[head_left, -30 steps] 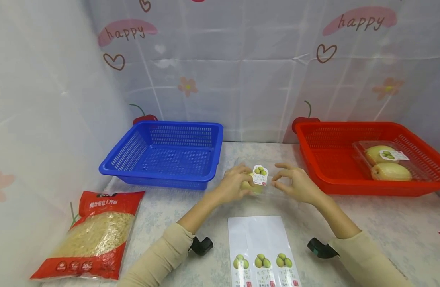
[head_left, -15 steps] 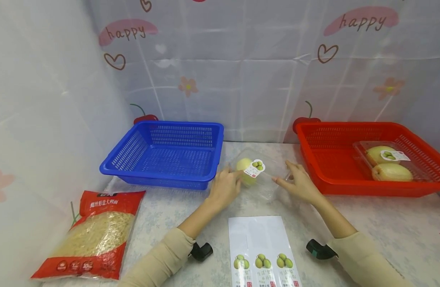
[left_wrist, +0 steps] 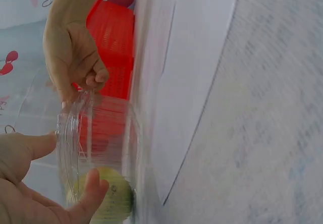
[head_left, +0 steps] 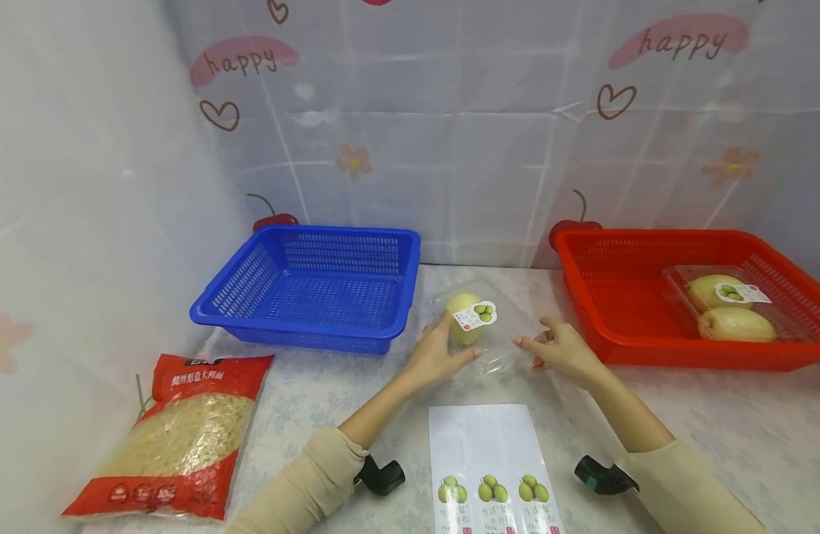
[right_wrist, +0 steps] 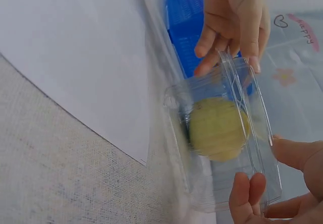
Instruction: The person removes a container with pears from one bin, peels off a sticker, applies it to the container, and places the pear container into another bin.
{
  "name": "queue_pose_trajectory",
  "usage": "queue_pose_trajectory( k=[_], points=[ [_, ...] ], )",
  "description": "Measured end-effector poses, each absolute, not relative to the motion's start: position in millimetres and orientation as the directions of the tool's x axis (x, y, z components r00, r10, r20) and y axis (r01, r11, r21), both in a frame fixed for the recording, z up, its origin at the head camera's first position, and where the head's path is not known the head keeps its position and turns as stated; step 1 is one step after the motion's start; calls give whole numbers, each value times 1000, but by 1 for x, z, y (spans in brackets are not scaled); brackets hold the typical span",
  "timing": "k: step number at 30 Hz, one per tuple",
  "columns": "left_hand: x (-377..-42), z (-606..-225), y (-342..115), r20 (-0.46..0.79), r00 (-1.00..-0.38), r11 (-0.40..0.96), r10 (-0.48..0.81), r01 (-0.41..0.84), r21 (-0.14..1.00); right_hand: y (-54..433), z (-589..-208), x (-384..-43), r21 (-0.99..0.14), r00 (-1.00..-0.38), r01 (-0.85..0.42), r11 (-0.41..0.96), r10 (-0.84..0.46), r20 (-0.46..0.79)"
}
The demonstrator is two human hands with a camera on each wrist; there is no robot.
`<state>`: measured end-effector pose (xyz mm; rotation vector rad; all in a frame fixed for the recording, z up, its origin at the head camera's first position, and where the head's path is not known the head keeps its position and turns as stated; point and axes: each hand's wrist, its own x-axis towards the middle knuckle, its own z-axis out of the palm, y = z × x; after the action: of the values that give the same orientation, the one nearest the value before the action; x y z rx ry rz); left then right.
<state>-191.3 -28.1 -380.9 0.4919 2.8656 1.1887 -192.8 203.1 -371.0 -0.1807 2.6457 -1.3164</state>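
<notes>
A clear plastic clamshell box (head_left: 507,322) stands on the table between both hands. Inside it, towards its left, is a round pale yellow-green fruit (right_wrist: 217,128). A white sticker (head_left: 475,315) with a green-fruit picture lies slanted on the lid. My left hand (head_left: 439,356) holds the box's near left corner, index finger on the lid and thumb at the near side. On the opposite side my right hand (head_left: 563,352) pinches the rim, its thumb on top and its other fingers curled, as the right wrist view shows. The fruit's underside is hidden.
A blue basket (head_left: 303,337) stands at the back left. The red basket (head_left: 683,352) at right contains another labelled box (head_left: 677,278) of fruit. In front lies a sticker sheet (head_left: 479,437); a pasta bag (head_left: 176,437) lies at far left.
The clamshell box has turned on the table, and its sticker now slants. My left hand has gone from the sticker to the near left corner; my right hand stays on the right side.
</notes>
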Motion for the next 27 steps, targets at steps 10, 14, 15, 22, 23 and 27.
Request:
queue_pose_trajectory(
  k=[10, 14, 15, 22, 23, 27],
  points=[
    [-188, -369, -25, 264, -922, 415, 283, 366, 833, 198, -355, -174, -725, -969, -244, 644, -140, 202],
    [-189, -361, -22, 343, -895, 338, 286, 429, 838, 197, -348, -167, -659, -933, -316, 682, -97, 347],
    [-189, -358, -21, 357, -892, 336, 279, 439, 834, 197, -347, -166, -641, -916, -339, 688, -87, 391],
    [-191, -342, -7, 455, -861, 187, 228, 497, 847, 205, -330, -160, -578, -811, -423, 698, -7, 585],
    [-192, -339, -4, 466, -854, 161, 232, 506, 847, 207, -327, -160, -590, -809, -423, 687, 6, 587],
    [-193, -325, 5, 458, -836, 97, 303, 505, 858, 217, -316, -158, -642, -811, -415, 644, 57, 582]
  ],
)
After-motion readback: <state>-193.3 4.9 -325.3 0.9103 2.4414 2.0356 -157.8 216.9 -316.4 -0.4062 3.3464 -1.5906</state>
